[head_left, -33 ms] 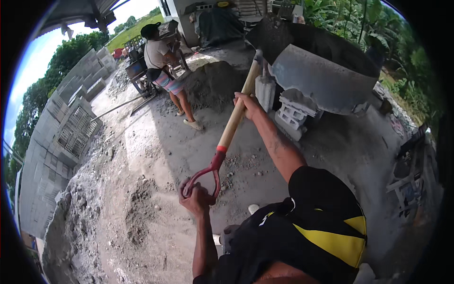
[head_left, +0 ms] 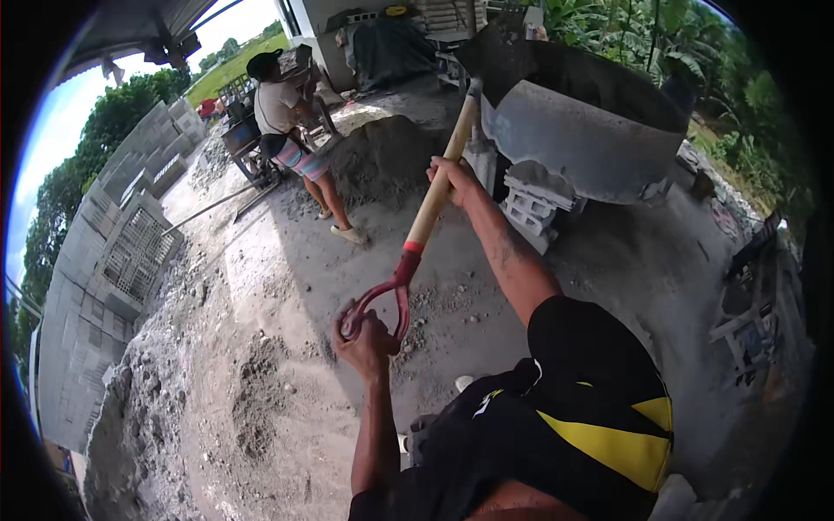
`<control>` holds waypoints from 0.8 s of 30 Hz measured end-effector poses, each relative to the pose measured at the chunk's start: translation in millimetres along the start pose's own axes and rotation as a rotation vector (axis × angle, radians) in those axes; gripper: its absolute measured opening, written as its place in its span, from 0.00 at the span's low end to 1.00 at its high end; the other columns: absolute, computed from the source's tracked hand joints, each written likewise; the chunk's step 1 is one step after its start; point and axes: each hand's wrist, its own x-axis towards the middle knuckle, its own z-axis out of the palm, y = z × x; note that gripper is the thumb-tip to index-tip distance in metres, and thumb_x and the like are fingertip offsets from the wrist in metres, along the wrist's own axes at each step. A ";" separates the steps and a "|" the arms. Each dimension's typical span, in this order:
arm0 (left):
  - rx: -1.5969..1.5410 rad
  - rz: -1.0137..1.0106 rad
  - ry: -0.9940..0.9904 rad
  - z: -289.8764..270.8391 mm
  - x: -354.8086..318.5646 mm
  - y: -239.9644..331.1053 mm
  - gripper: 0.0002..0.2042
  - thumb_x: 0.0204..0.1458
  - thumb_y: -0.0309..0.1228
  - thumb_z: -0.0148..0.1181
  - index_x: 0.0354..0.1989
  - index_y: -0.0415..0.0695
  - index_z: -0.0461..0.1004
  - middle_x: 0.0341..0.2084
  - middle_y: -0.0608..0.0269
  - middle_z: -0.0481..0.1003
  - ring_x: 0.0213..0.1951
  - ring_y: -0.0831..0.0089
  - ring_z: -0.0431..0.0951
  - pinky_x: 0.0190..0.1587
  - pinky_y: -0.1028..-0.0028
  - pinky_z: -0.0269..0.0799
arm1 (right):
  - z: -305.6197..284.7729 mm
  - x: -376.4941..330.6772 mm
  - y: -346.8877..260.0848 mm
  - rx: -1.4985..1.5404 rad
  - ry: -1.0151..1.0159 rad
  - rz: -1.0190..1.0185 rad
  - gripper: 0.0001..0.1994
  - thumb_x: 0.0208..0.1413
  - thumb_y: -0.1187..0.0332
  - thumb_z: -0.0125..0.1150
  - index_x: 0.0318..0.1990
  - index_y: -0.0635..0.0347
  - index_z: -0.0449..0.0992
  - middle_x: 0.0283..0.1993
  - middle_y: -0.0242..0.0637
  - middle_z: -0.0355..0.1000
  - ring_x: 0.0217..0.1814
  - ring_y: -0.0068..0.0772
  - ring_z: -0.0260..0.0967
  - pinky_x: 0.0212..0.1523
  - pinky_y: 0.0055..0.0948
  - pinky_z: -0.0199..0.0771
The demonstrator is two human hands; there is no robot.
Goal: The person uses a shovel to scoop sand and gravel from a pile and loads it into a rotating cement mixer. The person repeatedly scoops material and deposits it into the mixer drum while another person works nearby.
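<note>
A shovel with a wooden shaft and a dark red D-shaped grip slants up and away from me, held in both hands. My left hand is wrapped around the D-grip at its near end. Higher up, my right hand is closed around the wooden shaft. The shovel's dark blade is at the left rim of a large round metal drum, tilted over it. Whether the blade touches the rim, I cannot tell. The drum's inside is mostly in shadow.
Hollow blocks prop up the drum. Beyond the shaft lies a dark sand heap, with a co-worker standing beside it at a metal machine. Stacked grey blocks line the left. Rubble covers the near left ground; a metal frame stands right.
The shovel blade looks more tipped toward the drum, with less grey material showing on it. My grips are the same, and the whole view has shifted slightly.
</note>
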 end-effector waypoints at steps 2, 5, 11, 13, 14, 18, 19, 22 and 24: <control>0.262 0.181 -0.230 83.7 19.6 0.2 0.16 0.45 0.22 0.61 0.45 0.38 0.71 0.30 0.62 0.76 0.30 0.76 0.76 0.33 0.77 0.71 | -4.4 5.9 -49.2 0.067 0.111 0.011 0.21 0.56 0.56 0.58 0.45 0.64 0.63 0.35 0.41 0.70 0.30 0.36 0.72 0.32 0.35 0.78; 0.482 0.544 -0.590 170.9 8.8 -13.4 0.16 0.47 0.25 0.60 0.46 0.50 0.72 0.31 0.52 0.76 0.31 0.61 0.79 0.34 0.73 0.71 | -58.0 12.5 -92.9 -0.059 0.253 -0.141 0.23 0.62 0.50 0.44 0.51 0.63 0.59 0.31 0.45 0.72 0.27 0.42 0.73 0.29 0.43 0.76; 0.541 0.560 -0.724 121.0 -35.9 -55.2 0.17 0.46 0.25 0.62 0.47 0.49 0.71 0.29 0.54 0.77 0.27 0.66 0.79 0.30 0.71 0.72 | -114.3 -30.1 -63.3 -0.221 0.266 -0.021 0.27 0.60 0.46 0.45 0.53 0.62 0.61 0.33 0.44 0.75 0.27 0.39 0.75 0.29 0.40 0.77; 0.484 0.611 -0.597 47.8 -36.5 -69.9 0.18 0.45 0.23 0.64 0.46 0.39 0.70 0.33 0.55 0.76 0.30 0.73 0.77 0.32 0.74 0.71 | -102.3 -27.9 -48.4 -0.021 0.331 0.008 0.21 0.57 0.51 0.55 0.45 0.60 0.64 0.26 0.37 0.70 0.23 0.34 0.72 0.26 0.35 0.76; 0.368 0.263 -0.509 14.5 -44.9 -59.0 0.17 0.44 0.23 0.64 0.45 0.37 0.70 0.33 0.56 0.76 0.30 0.74 0.76 0.32 0.75 0.71 | -108.8 -18.9 -37.3 0.063 0.378 0.051 0.19 0.56 0.52 0.57 0.42 0.59 0.65 0.25 0.35 0.68 0.22 0.33 0.71 0.24 0.33 0.75; 0.367 -0.140 -0.066 -146.5 -58.2 -26.2 0.12 0.39 0.20 0.60 0.35 0.35 0.72 0.23 0.62 0.73 0.21 0.78 0.72 0.24 0.79 0.67 | -98.6 -16.8 131.9 0.135 0.399 0.326 0.14 0.53 0.61 0.63 0.26 0.55 0.64 0.24 0.32 0.62 0.18 0.28 0.61 0.19 0.31 0.68; 0.439 -0.176 0.081 -189.9 -73.5 -16.7 0.09 0.38 0.21 0.58 0.31 0.35 0.73 0.19 0.64 0.71 0.18 0.79 0.70 0.22 0.80 0.66 | -66.9 -49.8 191.5 0.072 0.513 0.507 0.13 0.53 0.64 0.63 0.25 0.56 0.63 0.21 0.31 0.61 0.19 0.27 0.60 0.21 0.30 0.68; 0.438 -0.287 0.478 -313.4 -147.8 -16.1 0.06 0.37 0.23 0.58 0.22 0.39 0.67 0.13 0.61 0.70 0.15 0.77 0.71 0.18 0.77 0.66 | -45.1 -133.0 336.9 -0.170 0.516 0.791 0.09 0.52 0.71 0.59 0.26 0.56 0.63 0.22 0.31 0.61 0.19 0.29 0.61 0.23 0.31 0.70; 0.381 -0.397 0.723 -351.6 -211.8 27.2 0.06 0.37 0.23 0.59 0.20 0.39 0.66 0.12 0.61 0.70 0.13 0.74 0.70 0.17 0.75 0.67 | -15.5 -198.2 419.3 -0.282 0.439 0.978 0.08 0.52 0.72 0.59 0.27 0.57 0.64 0.23 0.31 0.63 0.20 0.30 0.63 0.24 0.33 0.73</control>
